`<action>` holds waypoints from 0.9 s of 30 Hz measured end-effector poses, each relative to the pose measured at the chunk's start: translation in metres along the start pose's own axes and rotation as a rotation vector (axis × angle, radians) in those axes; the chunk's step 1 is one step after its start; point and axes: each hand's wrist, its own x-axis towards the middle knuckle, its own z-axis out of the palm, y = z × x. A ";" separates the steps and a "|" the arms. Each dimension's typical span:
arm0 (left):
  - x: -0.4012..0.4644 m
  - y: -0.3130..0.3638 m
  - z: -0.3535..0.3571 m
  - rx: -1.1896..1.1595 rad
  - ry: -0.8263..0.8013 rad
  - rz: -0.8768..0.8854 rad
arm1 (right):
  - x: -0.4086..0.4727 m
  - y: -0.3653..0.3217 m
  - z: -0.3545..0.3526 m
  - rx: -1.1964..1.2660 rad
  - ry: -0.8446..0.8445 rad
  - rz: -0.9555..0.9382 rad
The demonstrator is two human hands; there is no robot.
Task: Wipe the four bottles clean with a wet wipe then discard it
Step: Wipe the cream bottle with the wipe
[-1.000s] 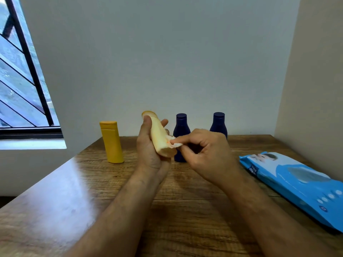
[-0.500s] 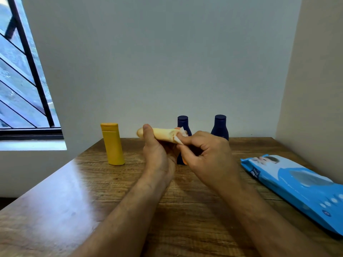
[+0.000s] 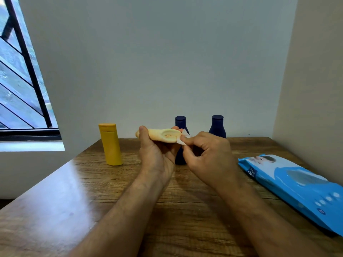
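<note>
A grey wall closes the back of the wood-grain surface [image 3: 55, 210], a beige side wall hems its right edge, and a barred window [image 3: 20, 80] sits at the far left. The near and left parts of the surface lie bare, so most of the open room is on that side.

Along the back stand an upright yellow plastic bottle with a flat cap [image 3: 110, 144], a dark blue round-shouldered bottle [image 3: 180, 123] partly hidden behind the hands, and a second dark blue bottle [image 3: 217, 127] just to its right. A blue soft pack of wet wipes [image 3: 297, 186] lies flat near the right edge (its near end runs out of view), well apart from the bottles.

Both forearms reach forward over the middle of the surface. The left hand [image 3: 157, 154], palm up, grips a pale cream plastic bottle [image 3: 161, 135] held sideways above the surface, thumb over its top, its base turned to the right. The right hand [image 3: 207, 156], fingers curled, pinches a small white wet wipe [image 3: 183, 138] against that base end, in front of the first dark blue bottle.
</note>
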 end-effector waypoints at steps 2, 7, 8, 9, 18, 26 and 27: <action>0.001 -0.002 -0.001 0.030 -0.014 0.025 | -0.001 -0.004 0.001 -0.005 -0.005 -0.038; 0.002 -0.006 0.000 0.082 -0.022 0.053 | -0.002 -0.012 0.001 0.050 0.023 -0.142; 0.003 -0.007 -0.001 0.089 -0.022 0.048 | -0.002 -0.012 0.001 0.056 0.028 -0.149; 0.004 -0.007 -0.001 0.084 -0.028 0.038 | -0.002 -0.011 0.001 0.058 0.031 -0.152; 0.005 -0.002 -0.004 0.000 -0.109 -0.006 | 0.000 0.002 -0.001 0.047 0.026 -0.073; 0.005 0.002 -0.008 -0.072 -0.227 -0.068 | 0.006 -0.001 -0.009 0.070 0.214 -0.189; 0.005 0.002 -0.008 -0.056 -0.240 -0.075 | 0.005 0.000 -0.010 0.059 0.172 -0.188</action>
